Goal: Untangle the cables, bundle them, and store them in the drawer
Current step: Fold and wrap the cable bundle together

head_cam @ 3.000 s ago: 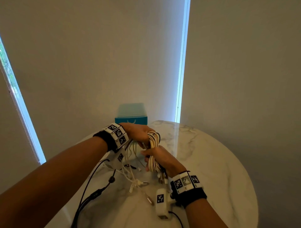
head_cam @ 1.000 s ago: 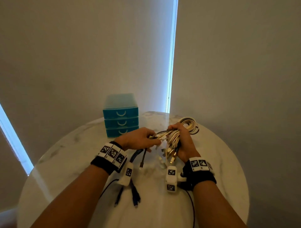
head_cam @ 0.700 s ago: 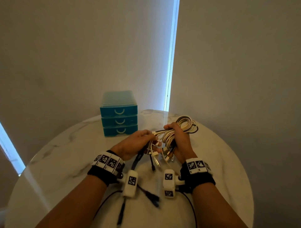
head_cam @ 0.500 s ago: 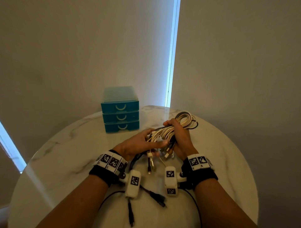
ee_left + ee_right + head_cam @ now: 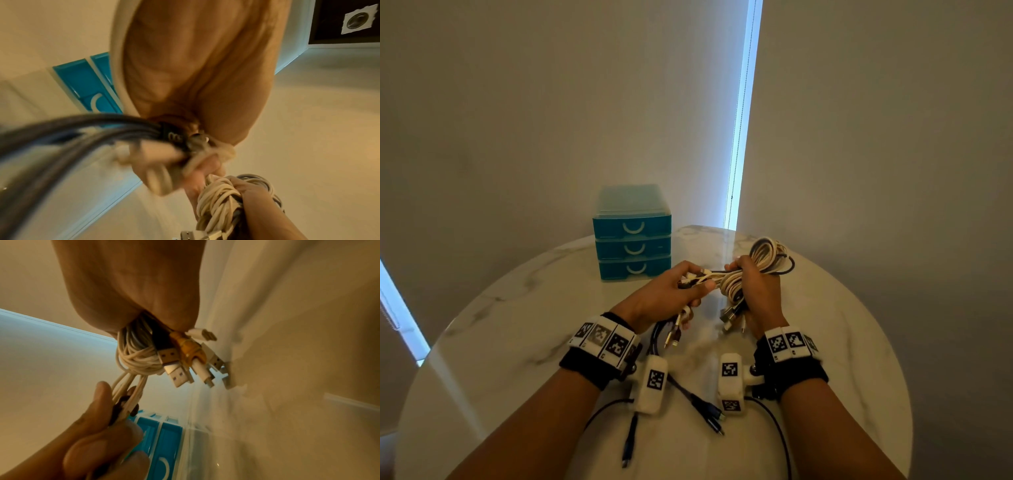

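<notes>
My right hand (image 5: 755, 291) grips a coiled bundle of white and dark cables (image 5: 767, 255) above the table, and its USB plugs (image 5: 180, 368) hang out below the fist. Several loose cable ends (image 5: 697, 277) run leftward from the bundle into my left hand (image 5: 671, 294), which pinches them between thumb and fingers. Dark cable tails (image 5: 709, 411) trail from the left hand down onto the table (image 5: 517, 325). A teal three-drawer box (image 5: 632, 233) stands behind my hands with all its drawers closed.
The round marble table ends close to a wall on the right and behind. A bright window strip (image 5: 743, 120) runs down behind the box. Bare tabletop lies to the left and right of my hands.
Over three seconds the bundle came up off the table and swung to the right. In the last half second my left hand has drawn the loose ends tighter toward the bundle.
</notes>
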{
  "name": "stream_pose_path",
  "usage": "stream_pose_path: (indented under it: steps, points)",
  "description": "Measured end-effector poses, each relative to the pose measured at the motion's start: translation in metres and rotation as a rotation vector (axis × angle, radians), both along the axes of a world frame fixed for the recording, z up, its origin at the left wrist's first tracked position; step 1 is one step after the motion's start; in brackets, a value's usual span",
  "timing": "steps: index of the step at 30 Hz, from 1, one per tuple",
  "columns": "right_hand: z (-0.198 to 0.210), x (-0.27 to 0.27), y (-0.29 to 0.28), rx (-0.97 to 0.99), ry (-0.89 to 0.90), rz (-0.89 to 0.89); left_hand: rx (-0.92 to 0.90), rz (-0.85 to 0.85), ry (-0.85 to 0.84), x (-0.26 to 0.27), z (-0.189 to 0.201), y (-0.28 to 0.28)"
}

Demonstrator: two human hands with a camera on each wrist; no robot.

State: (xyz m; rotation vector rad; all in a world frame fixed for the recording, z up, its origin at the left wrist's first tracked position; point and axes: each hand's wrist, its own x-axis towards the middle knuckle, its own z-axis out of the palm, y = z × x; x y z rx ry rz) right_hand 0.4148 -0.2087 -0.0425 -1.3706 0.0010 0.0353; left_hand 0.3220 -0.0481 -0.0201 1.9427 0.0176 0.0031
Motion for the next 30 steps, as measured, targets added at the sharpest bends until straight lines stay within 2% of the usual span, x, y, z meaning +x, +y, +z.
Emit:
stream_pose_path:
  steps: [4, 6, 8, 10, 12, 14, 18, 22, 27, 30]
  points:
    - [0.001, -0.007, 0.0, 0.111, -0.093, 0.087, 0.184, 0.009, 0.065, -0.001, 0.003, -0.001]
    - [0.003, -0.01, 0.0, 0.054, -0.163, 0.063, 0.243, 0.028, 0.088, 0.0, 0.004, -0.001]
    - [0.003, -0.011, 0.004, -0.059, -0.197, 0.022, 0.294, 0.059, 0.092, 0.0, 0.008, -0.001]
    - [0.001, -0.01, 0.008, -0.225, -0.265, 0.013, 0.459, 0.081, 0.012, 0.001, 0.011, 0.003]
    - [0.002, -0.011, 0.011, -0.381, -0.351, 0.077, 0.645, 0.074, -0.107, 0.003, 0.01, 0.011]
    - [0.004, -0.014, 0.014, -0.502, -0.38, 0.178, 0.723, 0.078, -0.154, 0.004, 0.008, 0.018]
    - [0.011, -0.029, 0.013, -0.618, -0.281, 0.475, 0.715, 0.069, -0.154, 0.0, 0.012, 0.026]
    - [0.015, -0.039, 0.008, -0.557, -0.28, 0.754, 0.51, -0.028, -0.029, -0.005, 0.02, 0.031]
    - [0.014, -0.045, 0.02, -0.713, -0.284, 0.856, 0.499, 0.019, 0.191, -0.008, 0.021, 0.032]
    - [0.01, -0.048, 0.027, -0.803, -0.296, 0.75, 0.484, 0.033, 0.251, -0.007, 0.017, 0.032]
